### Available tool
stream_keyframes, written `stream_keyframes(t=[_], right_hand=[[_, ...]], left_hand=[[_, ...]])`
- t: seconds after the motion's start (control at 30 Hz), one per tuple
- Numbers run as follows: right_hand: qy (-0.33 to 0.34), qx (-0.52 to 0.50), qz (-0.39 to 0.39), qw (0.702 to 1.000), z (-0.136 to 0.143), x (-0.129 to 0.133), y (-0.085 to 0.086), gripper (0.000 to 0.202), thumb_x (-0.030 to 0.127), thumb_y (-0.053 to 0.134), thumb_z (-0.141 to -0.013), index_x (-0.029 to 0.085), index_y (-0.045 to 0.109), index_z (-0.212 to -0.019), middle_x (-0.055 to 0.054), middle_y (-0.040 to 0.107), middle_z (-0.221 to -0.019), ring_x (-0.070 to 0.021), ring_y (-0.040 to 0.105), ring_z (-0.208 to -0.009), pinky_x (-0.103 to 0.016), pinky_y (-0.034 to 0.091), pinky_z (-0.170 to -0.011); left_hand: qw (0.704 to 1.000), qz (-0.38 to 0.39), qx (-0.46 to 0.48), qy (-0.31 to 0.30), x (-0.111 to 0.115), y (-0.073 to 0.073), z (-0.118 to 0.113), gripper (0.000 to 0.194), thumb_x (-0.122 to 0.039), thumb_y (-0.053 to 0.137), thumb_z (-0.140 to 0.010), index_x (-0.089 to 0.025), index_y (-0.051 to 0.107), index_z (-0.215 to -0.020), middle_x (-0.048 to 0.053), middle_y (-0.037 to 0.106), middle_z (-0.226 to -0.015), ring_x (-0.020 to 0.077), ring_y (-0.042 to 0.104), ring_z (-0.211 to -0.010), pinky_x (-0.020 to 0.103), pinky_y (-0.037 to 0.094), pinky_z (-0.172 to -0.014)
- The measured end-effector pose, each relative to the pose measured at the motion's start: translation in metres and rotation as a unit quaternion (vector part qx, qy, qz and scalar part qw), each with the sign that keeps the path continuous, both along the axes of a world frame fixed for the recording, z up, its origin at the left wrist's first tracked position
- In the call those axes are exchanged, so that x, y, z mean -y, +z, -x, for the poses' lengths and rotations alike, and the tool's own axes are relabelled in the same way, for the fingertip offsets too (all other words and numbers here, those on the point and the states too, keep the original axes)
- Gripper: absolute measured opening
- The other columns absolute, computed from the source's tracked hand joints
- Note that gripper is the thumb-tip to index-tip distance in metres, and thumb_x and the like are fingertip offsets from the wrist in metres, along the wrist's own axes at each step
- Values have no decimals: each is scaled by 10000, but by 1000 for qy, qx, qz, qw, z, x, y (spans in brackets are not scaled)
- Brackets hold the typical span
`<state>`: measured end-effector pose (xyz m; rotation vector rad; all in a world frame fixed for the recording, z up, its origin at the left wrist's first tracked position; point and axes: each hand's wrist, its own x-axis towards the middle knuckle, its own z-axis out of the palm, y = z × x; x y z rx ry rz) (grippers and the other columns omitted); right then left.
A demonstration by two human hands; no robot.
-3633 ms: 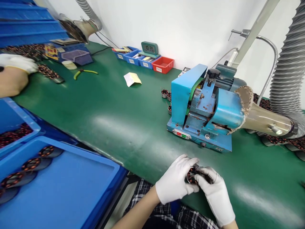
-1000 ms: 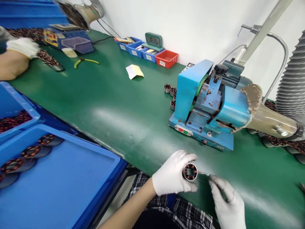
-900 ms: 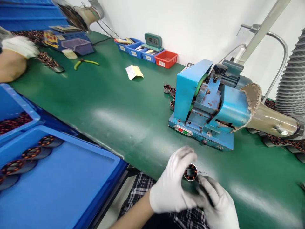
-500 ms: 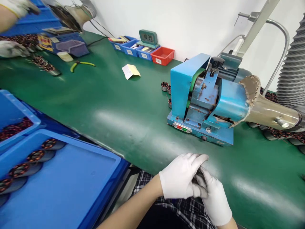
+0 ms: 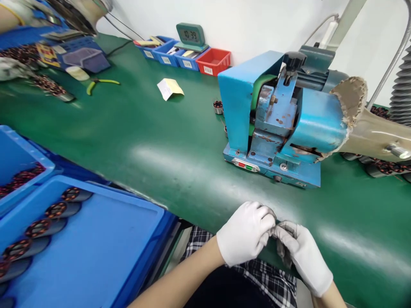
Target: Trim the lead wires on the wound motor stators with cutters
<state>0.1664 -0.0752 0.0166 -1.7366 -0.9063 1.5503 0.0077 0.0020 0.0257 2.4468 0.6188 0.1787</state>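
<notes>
Near the front of the blue machine (image 5: 236,98), the left hand (image 5: 246,233) and right hand (image 5: 305,248) are held close, fingers bent, whether anything is gripped cannot be told, and copper-wire rings (image 5: 218,110) are seen just left of it and inside the blue tray (image 5: 105,244) farther left.

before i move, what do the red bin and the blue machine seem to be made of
Red bin: probably smooth moulded plastic, given its even colour and slight sheen. Blue machine: mostly glossy painted metal, it seems; brown, rust-like patches mark its middle.
</notes>
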Motion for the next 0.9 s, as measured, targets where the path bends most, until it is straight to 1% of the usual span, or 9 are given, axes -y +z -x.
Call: stream_keyframes(t=[0.13,0.2,0.33,0.47,0.57,0.67,0.73,0.8,0.9], right_hand=[[-171,-62,-13,983,-17,4,0,308,466,598,-758,174,536,-682,66,467,-423,-62,342,-325,-176,228,-320],[-216,-44,-36,975,-21,7,-2,301,465,632,-729,172,562,-743,49,521,-468,-74,400,-358,-179,289,-339],[-97,77,-71,990,-3,13,-10,280,401,639,-709,173,640,-871,-46,679,-717,-167,609,-615,-263,488,-576],[-85,277,-129,949,14,15,-15,228,407,551,-759,210,662,-726,-46,702,-713,-192,625,-616,-298,480,-627],[-200,360,-121,903,2,19,-16,260,430,572,-746,196,679,-783,-65,714,-745,-211,653,-653,-300,495,-632],[-314,362,-104,871,-18,29,-17,313,444,619,-719,158,672,-837,-91,714,-763,-217,666,-682,-292,522,-630],[-276,324,-117,897,-24,35,-17,304,432,648,-709,163,658,-850,-79,713,-772,-208,669,-682,-289,535,-636],[-178,304,-171,920,-20,37,-17,255,386,648,-735,189,633,-896,-60,706,-840,-195,667,-737,-299,539,-689],[-40,337,-303,891,-7,32,-16,172,268,583,-814,217,580,-978,-51,659,-949,-172,634,-855,-313,519,-778]], left_hand=[[1000,-14,-6,17,5,-2,-2,88,-128,451,-790,-196,483,-834,35,550,-959,216,464,-850,360,405,-759],[999,-24,-3,35,9,-4,-3,101,-122,440,-799,-196,487,-850,30,551,-973,217,453,-857,362,399,-757],[997,-48,-30,50,14,-6,-6,111,-144,458,-811,-188,502,-903,44,546,-1030,232,443,-887,382,393,-770],[995,-63,-40,66,18,-6,-7,117,-134,480,-804,-184,511,-905,35,555,-1036,225,443,-889,372,394,-758],[994,-62,-17,84,19,-9,-7,114,-115,482,-796,-186,514,-879,17,565,-1025,209,444,-877,357,388,-746],[995,-47,14,90,19,-12,-6,125,-91,484,-776,-193,512,-844,-4,574,-1010,192,447,-859,343,380,-736],[995,-39,26,93,19,-14,-5,123,-91,485,-777,-194,511,-840,-10,578,-1010,189,449,-858,341,378,-739],[994,-38,29,94,19,-14,-5,113,-102,480,-795,-192,512,-855,-6,578,-1027,194,449,-875,345,379,-751],[995,-38,22,93,19,-11,-5,97,-122,469,-823,-188,513,-878,2,574,-1054,203,450,-897,353,386,-774]])
